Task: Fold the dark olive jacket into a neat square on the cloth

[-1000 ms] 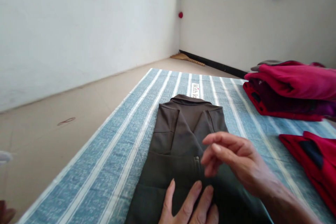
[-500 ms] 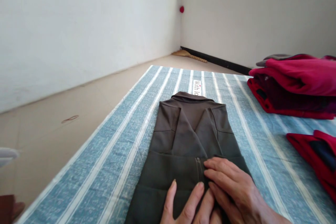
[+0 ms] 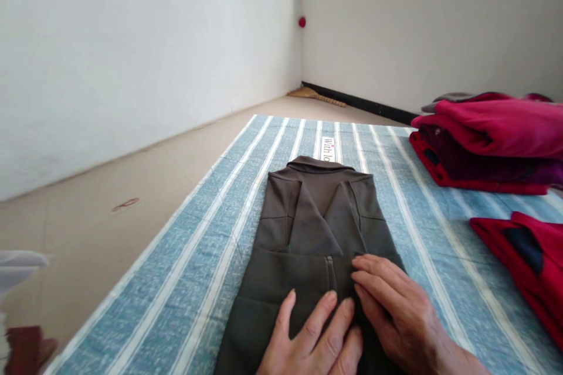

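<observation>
A dark grey jacket [image 3: 281, 275] lies folded on a blue-and-white striped cloth [image 3: 197, 240], its collar toward the far end and its sleeves folded inward over the back. Near the zipped pocket, my left hand [image 3: 316, 340] rests on the fabric with fingers spread. On the jacket's right side lies my right hand [image 3: 400, 310], its fingers stretched out on the cloth of the garment. Both palms face down, and neither hand grips anything. The jacket's near end runs out of view at the bottom.
A stack of folded red and purple clothes [image 3: 488, 140] sits at the right. Nearer me is another folded red garment [image 3: 528, 252]. Beyond the striped cloth, a broom [image 3: 316, 95] lies on the floor by the wall corner. A thin loop [image 3: 125, 204] lies on the floor at left.
My right hand has shifted slightly right, away from the left, opening a wider gap between them. My left hand stays pressed on the jacket. The view has moved a little.
</observation>
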The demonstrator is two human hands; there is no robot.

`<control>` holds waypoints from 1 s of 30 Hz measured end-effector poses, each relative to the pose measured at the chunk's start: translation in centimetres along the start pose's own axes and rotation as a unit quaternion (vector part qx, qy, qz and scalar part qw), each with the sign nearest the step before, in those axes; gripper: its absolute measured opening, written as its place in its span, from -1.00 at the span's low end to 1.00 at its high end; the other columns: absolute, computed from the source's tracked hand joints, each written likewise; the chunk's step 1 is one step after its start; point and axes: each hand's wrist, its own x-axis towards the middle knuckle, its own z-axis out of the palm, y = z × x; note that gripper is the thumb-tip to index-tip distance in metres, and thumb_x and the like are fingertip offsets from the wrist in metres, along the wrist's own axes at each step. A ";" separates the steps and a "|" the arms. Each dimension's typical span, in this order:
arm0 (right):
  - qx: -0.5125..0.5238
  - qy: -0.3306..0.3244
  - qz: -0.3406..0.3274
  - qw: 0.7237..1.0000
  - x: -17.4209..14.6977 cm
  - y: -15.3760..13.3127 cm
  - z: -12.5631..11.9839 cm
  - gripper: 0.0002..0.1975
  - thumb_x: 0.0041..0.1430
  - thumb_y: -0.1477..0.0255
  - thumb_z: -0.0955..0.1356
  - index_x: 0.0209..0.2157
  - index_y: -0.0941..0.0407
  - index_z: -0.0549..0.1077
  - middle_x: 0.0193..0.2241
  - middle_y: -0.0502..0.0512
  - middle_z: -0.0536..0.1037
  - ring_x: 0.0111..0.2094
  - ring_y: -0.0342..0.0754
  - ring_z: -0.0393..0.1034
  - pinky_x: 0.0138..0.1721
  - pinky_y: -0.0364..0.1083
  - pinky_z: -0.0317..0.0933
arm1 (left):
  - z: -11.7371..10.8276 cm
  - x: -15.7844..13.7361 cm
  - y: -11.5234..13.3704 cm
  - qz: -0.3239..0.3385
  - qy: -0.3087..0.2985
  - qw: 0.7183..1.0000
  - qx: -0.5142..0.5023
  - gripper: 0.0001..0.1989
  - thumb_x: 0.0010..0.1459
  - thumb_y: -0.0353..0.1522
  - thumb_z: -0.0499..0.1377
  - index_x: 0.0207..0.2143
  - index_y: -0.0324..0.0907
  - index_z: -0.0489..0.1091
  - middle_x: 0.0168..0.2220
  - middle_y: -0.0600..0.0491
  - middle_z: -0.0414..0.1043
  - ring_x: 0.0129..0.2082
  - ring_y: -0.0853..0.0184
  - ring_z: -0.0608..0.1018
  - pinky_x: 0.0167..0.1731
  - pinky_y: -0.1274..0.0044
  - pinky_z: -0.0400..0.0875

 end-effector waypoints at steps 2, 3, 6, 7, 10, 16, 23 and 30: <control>0.002 0.014 0.025 1.000 -0.1 0.0 -0.8 -0.82 0.18 0.58 0.26 -0.22 0.16 0.46 -0.22 0.18 0.54 -0.14 -0.02 0.43 -0.10 -0.05 0.37 | -0.7 0.2 -0.4 0.004 -0.007 1.000 -0.024 -0.68 0.30 -0.27 -0.06 0.00 -0.11 0.36 0.07 0.07 0.37 0.03 0.31 0.41 0.13 0.36 0.19; 0.000 0.020 0.038 0.999 -0.3 0.0 -1.3 -0.82 0.18 0.57 0.27 -0.22 0.15 0.46 -0.23 0.18 0.54 -0.15 -0.02 0.43 -0.10 -0.05 0.37 | -1.0 0.2 -0.6 -0.005 -0.014 0.999 -0.042 -0.64 0.28 -0.22 -0.05 0.00 -0.17 0.35 0.07 0.00 0.37 0.03 0.28 0.42 0.06 0.38 0.29; -0.013 0.042 0.077 0.996 -1.5 0.2 -2.9 -0.83 0.19 0.53 0.27 -0.21 0.13 0.46 -0.24 0.16 0.53 -0.18 -0.01 0.44 -0.14 -0.05 0.37 | -1.8 0.1 -1.9 -0.090 -0.024 0.992 -0.089 -0.57 0.22 -0.19 0.02 0.04 -0.25 0.30 0.10 -0.13 0.32 0.06 0.20 0.40 -0.01 0.34 0.38; -0.017 0.046 0.088 0.995 -2.1 0.3 -3.4 -0.83 0.19 0.52 0.27 -0.22 0.12 0.46 -0.25 0.16 0.53 -0.19 -0.01 0.45 -0.15 -0.05 0.37 | -1.8 0.0 -2.5 -0.129 -0.020 0.987 -0.095 -0.60 0.22 -0.25 0.04 0.05 -0.23 0.29 0.11 -0.13 0.31 0.06 0.19 0.40 0.01 0.31 0.37; -0.038 0.036 0.128 0.990 -4.1 0.4 -4.5 -0.85 0.18 0.46 0.29 -0.21 0.10 0.46 -0.24 0.15 0.53 -0.18 0.00 0.44 -0.15 -0.05 0.36 | -1.2 -0.2 -4.7 -0.219 -0.011 0.970 -0.110 -0.67 0.21 -0.30 0.03 -0.01 -0.21 0.34 0.05 -0.12 0.37 0.03 0.17 0.43 0.01 0.26 0.35; -0.062 -0.036 0.298 0.952 -4.4 1.2 -4.8 -0.76 0.21 0.35 0.23 -0.17 0.14 0.44 -0.23 0.16 0.52 -0.21 0.05 0.44 -0.24 -0.02 0.34 | -0.8 2.2 -8.3 -0.307 -0.177 0.914 -0.196 -0.69 0.19 -0.35 -0.03 -0.09 -0.23 0.39 -0.09 -0.09 0.46 -0.06 0.20 0.47 -0.03 0.39 0.31; -0.015 -0.072 0.255 0.964 -1.5 1.2 -3.3 -0.76 0.20 0.34 0.22 -0.21 0.13 0.44 -0.23 0.14 0.50 -0.20 0.02 0.38 -0.17 -0.02 0.25 | -0.5 4.9 -11.4 -0.267 -0.275 0.883 -0.271 -0.84 -0.04 -0.40 0.10 -0.44 -0.17 0.49 -0.46 0.08 0.48 -0.41 0.31 0.49 -0.41 0.59 0.27; -0.037 -0.129 0.218 0.967 -0.1 1.3 -2.0 -0.76 0.19 0.42 0.22 -0.21 0.15 0.47 -0.22 0.16 0.48 -0.17 0.02 0.34 -0.11 -0.04 0.19 | 0.5 5.2 -12.8 -0.271 -0.337 0.820 -0.376 -0.81 -0.19 -0.35 0.21 -0.45 -0.21 0.51 -0.55 0.14 0.42 -0.53 0.40 0.41 -0.55 0.64 0.20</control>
